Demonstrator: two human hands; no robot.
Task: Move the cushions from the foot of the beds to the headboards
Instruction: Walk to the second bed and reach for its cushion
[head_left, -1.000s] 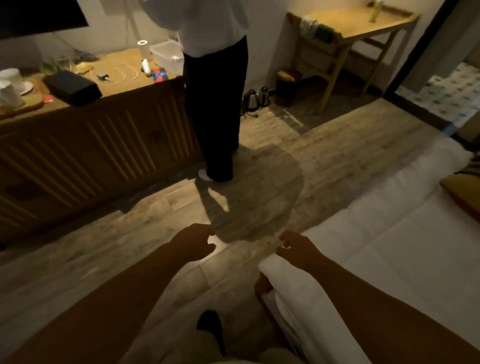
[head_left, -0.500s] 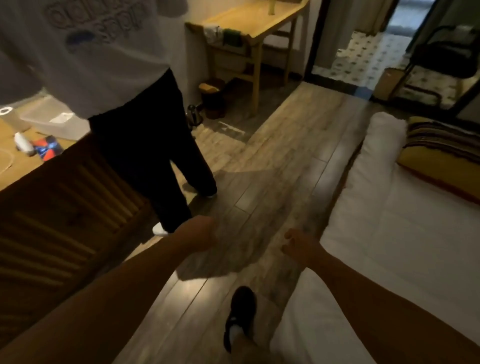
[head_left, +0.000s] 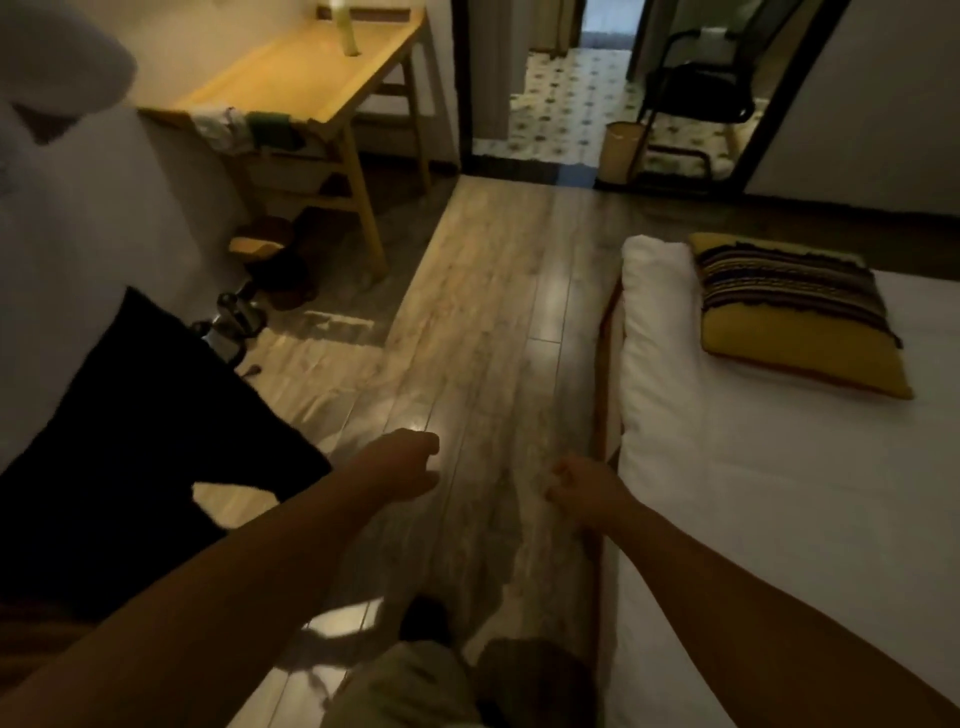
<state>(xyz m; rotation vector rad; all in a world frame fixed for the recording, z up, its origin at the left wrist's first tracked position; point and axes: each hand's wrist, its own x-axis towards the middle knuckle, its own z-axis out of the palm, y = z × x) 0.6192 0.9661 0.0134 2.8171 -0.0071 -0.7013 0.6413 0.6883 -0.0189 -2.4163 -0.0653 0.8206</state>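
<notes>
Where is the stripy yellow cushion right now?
In the head view, the stripy yellow cushion lies on the right, flat on the white bed near its far corner. It is beside the bed's puffy edge, ahead of the right hand.

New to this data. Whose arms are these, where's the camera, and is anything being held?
There is no robot. A person wears one camera on the head, looking forward and down, so both bare arms are theirs. The left hand and right hand hang loosely curled over the floor and hold nothing. On the right is a white bed with a yellow striped cushion lying on it, untouched. Another person's dark trousers fill the left edge, and a table stands beyond.
</notes>
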